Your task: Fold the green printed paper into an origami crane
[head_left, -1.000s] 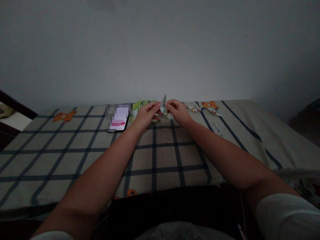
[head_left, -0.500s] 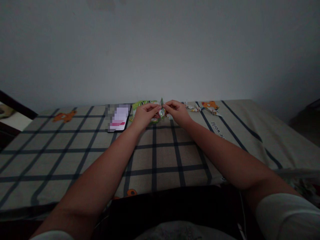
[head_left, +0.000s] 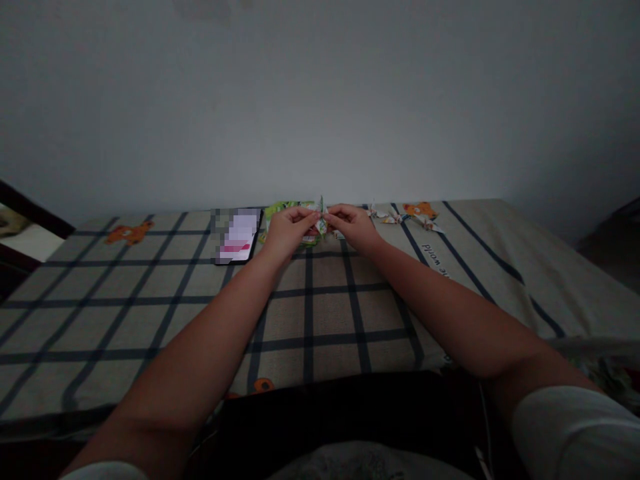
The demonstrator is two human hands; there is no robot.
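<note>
A small wrapper [head_left: 321, 215] is held up between two hands, over the far side of the bench [head_left: 100, 333], near the wall [head_left: 320, 100]. It is green and white and looks thin and crinkly, with a pointy tip that sticks up above the fingers. The fingers hide some of it, so I cannot tell if there is anything inside. Any print on it is too tiny to read. A shiny green packet [head_left: 274, 217] lies flat behind the left hand [head_left: 289, 232], and its letters are too small and dark to read too. More crumpled wrappers [head_left: 395, 217] lie to the right, white with bits of color. On the left is a phone [head_left: 241, 235] with its screen lit up; part of it is blurry blocks, and there is a pink bar near the bottom. The checked tablecloth [head_left: 150, 287] has orange bears [head_left: 129, 233] on it, and the word "world" can be read beside the right arm [head_left: 440, 293], with what looks like "he" next to it. Both arms reach straight out and come close together at the far end. The left hand and the right hand [head_left: 356, 227] each pinch the wrapper with thumb and fingers, and their tips nearly meet.
</note>
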